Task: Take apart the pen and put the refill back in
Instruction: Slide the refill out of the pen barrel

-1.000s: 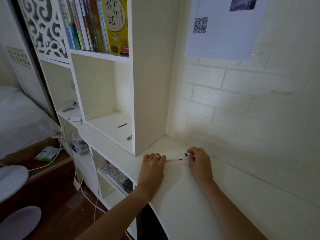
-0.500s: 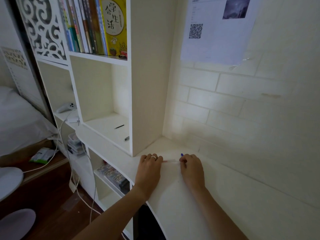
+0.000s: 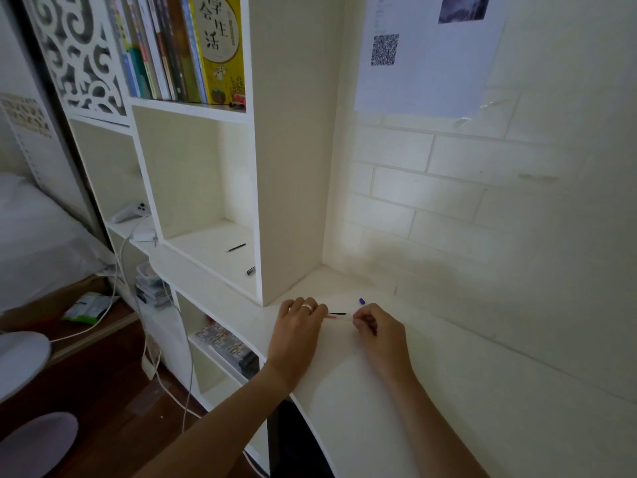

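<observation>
On the white desk (image 3: 362, 391) by the brick-pattern wall (image 3: 448, 201), the pen (image 3: 339, 316) lies crosswise, seemingly pinched at either end by the left hand (image 3: 296, 334) and right hand (image 3: 381, 334), fingers curled.

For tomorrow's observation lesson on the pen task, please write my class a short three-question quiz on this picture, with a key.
1. True or false: both hands rest on the white desk top.
2. Which hand wears the silver ring? A) the left hand B) the right hand
3. Fill in: the small blue cap lies on the desk just beyond the ____ hand.

Key:
1. True. They hold the thin pen parts between them.
2. A.
3. Right.
</observation>
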A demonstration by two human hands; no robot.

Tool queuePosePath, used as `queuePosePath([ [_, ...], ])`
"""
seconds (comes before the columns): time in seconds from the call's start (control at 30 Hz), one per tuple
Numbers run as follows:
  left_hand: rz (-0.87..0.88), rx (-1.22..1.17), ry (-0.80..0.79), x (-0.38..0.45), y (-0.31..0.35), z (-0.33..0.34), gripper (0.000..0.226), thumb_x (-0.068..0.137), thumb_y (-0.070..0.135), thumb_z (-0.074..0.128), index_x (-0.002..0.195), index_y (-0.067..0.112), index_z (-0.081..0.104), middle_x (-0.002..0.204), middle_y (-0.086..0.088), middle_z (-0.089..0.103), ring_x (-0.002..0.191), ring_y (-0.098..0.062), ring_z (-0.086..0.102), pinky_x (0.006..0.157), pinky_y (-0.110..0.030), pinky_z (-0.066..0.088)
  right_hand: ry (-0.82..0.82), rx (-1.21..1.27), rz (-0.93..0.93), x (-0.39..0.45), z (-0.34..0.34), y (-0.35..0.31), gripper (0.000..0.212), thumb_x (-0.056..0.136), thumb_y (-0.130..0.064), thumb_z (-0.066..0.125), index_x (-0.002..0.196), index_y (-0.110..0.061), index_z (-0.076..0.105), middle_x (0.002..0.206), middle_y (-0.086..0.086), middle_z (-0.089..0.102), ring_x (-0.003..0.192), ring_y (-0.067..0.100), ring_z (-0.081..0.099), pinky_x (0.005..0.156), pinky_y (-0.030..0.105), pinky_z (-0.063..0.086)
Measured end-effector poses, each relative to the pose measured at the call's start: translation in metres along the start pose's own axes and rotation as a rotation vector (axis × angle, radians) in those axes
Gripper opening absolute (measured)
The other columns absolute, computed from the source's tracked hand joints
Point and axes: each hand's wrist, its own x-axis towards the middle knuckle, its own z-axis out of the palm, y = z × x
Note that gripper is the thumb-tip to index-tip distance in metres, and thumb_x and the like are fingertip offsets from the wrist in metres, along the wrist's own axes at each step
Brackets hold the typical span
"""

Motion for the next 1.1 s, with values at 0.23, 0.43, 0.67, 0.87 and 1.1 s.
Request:
queuePosePath([
  [0.23,-0.018,0.004,0.012,-0.001,0.003,-0.009,0.029,0.084,0.011,0.038,0.093,0.017,0.065,0.09,-0.006,0.066,0.082,-0.025,0.06,0.084,-0.039,0.046,0.133,-0.031,0.063,0.001,0.001,0.005,0.02,0.092,0.002,0.055,0.082,-0.014,0.058,0.075,-0.001,0.063,0.072,0.013,0.059,0.063,0.02,0.042],
  [0.43,-0.034,0.023,0.015,-0.001,0.002,-0.007,0.031,0.085,0.01,0.035,0.092,0.017,0.064,0.09,-0.006,0.066,0.083,-0.026,0.059,0.083,-0.039,0.045,0.056,-0.107,-0.045,-0.002,0.001,-0.001,0.027,0.091,-0.004,0.063,0.111,-0.022,0.064,0.097,-0.004,0.061,0.082,0.013,0.061,0.078,0.025,0.052],
  [0.67,-0.036,0.019,0.007,-0.001,0.004,-0.009,0.037,0.086,0.013,0.029,0.093,0.016,0.065,0.092,-0.007,0.067,0.084,-0.026,0.06,0.084,-0.039,0.045,0.076,-0.363,-0.148,-0.003,0.001,-0.007,0.012,0.09,-0.004,0.064,0.095,-0.012,0.071,0.103,0.001,0.061,0.097,0.02,0.058,0.075,0.031,0.055],
  [0.87,-0.043,0.044,0.003,-0.001,0.005,-0.012,0.035,0.086,0.013,0.03,0.09,0.016,0.065,0.089,-0.007,0.067,0.082,-0.026,0.06,0.082,-0.039,0.045,0.021,-0.464,-0.241,-0.003,0.0,-0.013,0.018,0.088,-0.005,0.066,0.099,-0.018,0.069,0.087,-0.001,0.067,0.084,0.022,0.06,0.065,0.035,0.054],
  [1.1,-0.186,0.134,0.021,-0.002,0.004,-0.01,0.03,0.079,-0.004,0.04,0.089,0.01,0.065,0.087,-0.012,0.066,0.081,-0.031,0.06,0.083,-0.042,0.047,0.124,-0.579,-0.071,0.005,-0.017,-0.002,0.022,0.088,0.002,0.061,0.084,-0.02,0.06,0.08,-0.001,0.056,0.074,0.022,0.054,0.052,0.032,0.042],
])
